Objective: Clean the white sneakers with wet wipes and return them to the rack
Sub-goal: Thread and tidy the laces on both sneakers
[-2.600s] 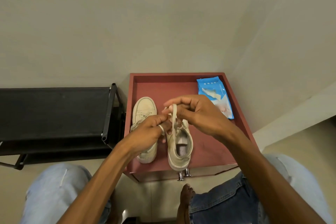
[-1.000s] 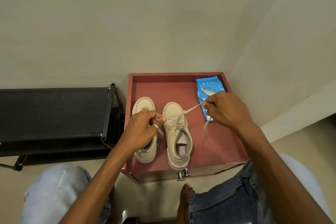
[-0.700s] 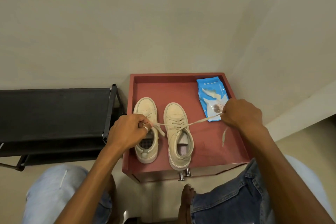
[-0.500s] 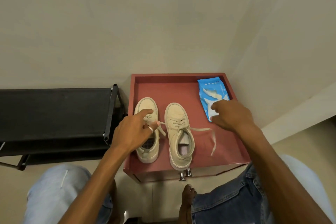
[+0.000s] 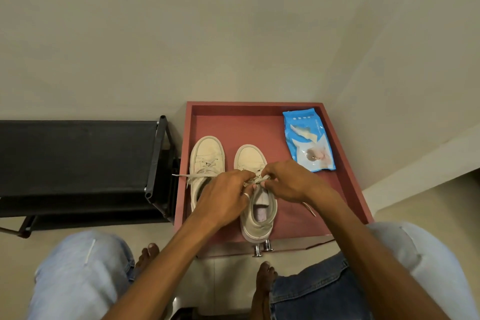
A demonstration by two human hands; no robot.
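Red tabletop (image 5: 233,125) is sitting by the knees (image 5: 78,275). Left hand (image 5: 223,200) and right hand (image 5: 288,182) are both pinching the lace (image 5: 260,179) on the nearer sneaker (image 5: 257,223), probably tying it. Second sneaker (image 5: 206,153) is waiting beside it, wipes pack (image 5: 307,140) lying behind. Next up is snugging the knot, then moving both to the rack (image 5: 78,153).

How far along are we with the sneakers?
Done: unclear whether they're wiped; the wipes pack lies aside. In hand: the left hand and right hand pinch the laces of the right-side sneaker. Left: the other sneaker has a loose lace trailing, and both are off the black rack.
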